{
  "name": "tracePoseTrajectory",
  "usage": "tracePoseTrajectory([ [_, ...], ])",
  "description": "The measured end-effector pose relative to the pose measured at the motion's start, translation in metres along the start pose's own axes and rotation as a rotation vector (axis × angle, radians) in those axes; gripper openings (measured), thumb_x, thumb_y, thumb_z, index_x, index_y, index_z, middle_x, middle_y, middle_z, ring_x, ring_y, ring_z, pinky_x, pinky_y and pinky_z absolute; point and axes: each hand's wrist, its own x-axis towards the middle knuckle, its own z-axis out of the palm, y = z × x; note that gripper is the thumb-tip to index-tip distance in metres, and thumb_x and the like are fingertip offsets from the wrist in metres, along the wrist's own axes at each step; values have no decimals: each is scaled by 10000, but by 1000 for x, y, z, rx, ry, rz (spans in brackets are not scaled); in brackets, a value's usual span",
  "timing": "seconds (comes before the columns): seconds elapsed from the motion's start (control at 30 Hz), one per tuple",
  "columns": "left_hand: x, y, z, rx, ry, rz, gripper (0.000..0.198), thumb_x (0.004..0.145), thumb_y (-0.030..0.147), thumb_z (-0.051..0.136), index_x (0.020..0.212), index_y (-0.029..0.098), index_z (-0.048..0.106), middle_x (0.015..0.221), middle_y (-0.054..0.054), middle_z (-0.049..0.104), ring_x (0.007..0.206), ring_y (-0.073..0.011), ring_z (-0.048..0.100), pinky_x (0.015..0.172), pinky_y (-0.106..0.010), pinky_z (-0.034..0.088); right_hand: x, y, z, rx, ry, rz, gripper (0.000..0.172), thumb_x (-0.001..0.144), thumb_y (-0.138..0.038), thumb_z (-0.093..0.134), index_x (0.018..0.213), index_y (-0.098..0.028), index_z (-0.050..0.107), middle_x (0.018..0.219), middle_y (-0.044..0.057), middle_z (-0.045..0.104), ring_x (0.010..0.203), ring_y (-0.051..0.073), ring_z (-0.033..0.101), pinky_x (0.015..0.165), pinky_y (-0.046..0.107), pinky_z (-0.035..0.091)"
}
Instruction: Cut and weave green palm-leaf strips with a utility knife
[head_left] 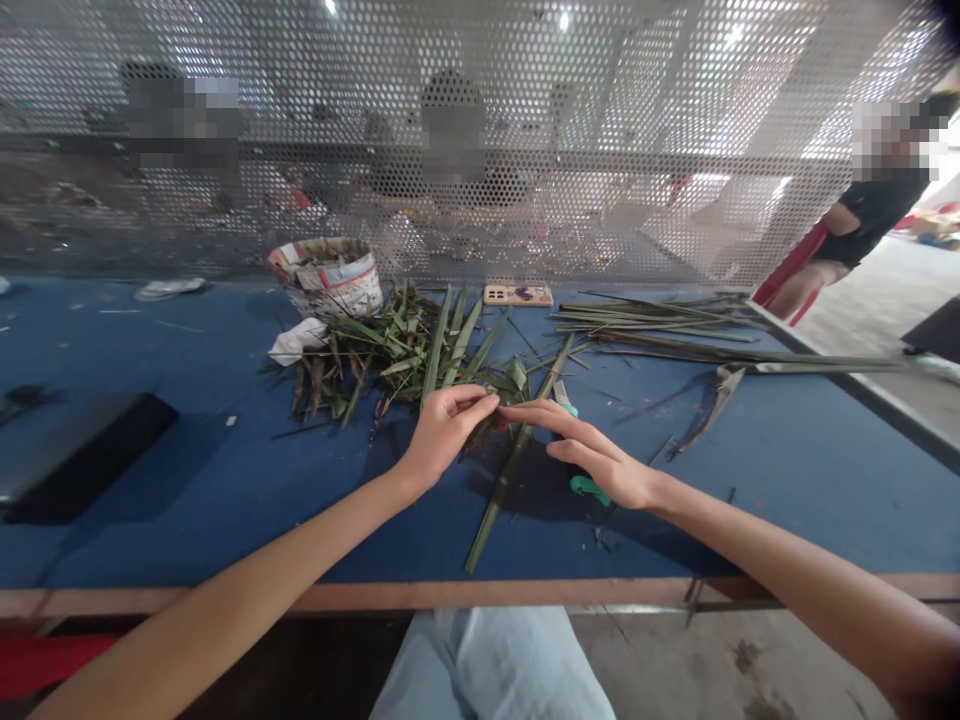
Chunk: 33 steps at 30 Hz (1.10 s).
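Your two hands, fingertips meeting just above one long green palm rib (517, 462)

Your left hand (446, 435) is curled nearly closed and your right hand (592, 455) is partly open; you can't tell what they pinch. The rib lies slantwise on the blue table (112, 560), beneath them. Beyond: one pile of cut palm leaves (382, 360), one bundle of long fronds (652, 325), one pink-cased phone (517, 295), one paper-lined tub (326, 280), and one green handle (589, 489) beside your right hand

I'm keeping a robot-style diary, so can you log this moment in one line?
left hand and right hand: fingertips meeting | under them: long green leaf strip | beyond: leaf pile | surface: blue table
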Motion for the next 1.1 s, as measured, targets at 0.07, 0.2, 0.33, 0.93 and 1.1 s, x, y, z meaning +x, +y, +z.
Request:
tracePoseTrajectory([
  [0.07, 1, 2, -1, -21, -13, -13, 232, 810, 349, 614, 672, 165, 646, 659, -27, 665, 643, -170, 634, 632, -291, 529, 2, 2, 3, 43, 67, 57, 357, 958, -286, 366, 1249, -226, 563, 1236, 52, 586, 1175, 213, 508, 1049, 386, 357],
  [0.2, 1, 3, 0, -87, -108, -5, 244, 832, 359, 592, 682, 170, 628, 649, -22, 643, 574, -144, 611, 599, -285, 533, 8, 12, 6, 98, 287, 249, 391, 935, -468, 424, 759, -174, 612, 745, 32, 630, 731, 160, 595, 710, 286, 497],
  [0.33, -2, 2, 3, -82, -187, -36, 242, 818, 386, 608, 706, 175, 647, 620, -20, 638, 540, -141, 601, 561, -282, 538, 13, 20, 3, 278, 373, 321, 367, 840, -542, 551, 819, -176, 568, 714, 11, 595, 671, 143, 582, 568, 245, 485],
  [0.93, -8, -2, 8, -33, -367, -19, 254, 870, 379, 527, 730, 185, 613, 641, -10, 595, 558, -146, 590, 559, -287, 516, 13, 17, -4, 479, 337, 477, 329, 783, -449, 652, 935, -159, 617, 793, 41, 666, 715, 152, 632, 585, 240, 491],
  [1.1, -11, -1, 8, 147, -376, 59, 279, 891, 353, 480, 688, 183, 570, 623, -6, 566, 567, -140, 569, 563, -267, 480, 13, 20, -3, 479, 369, 384, 530, 756, -386, 697, 1226, -239, 500, 1012, 50, 665, 879, 163, 638, 757, 289, 515],
])
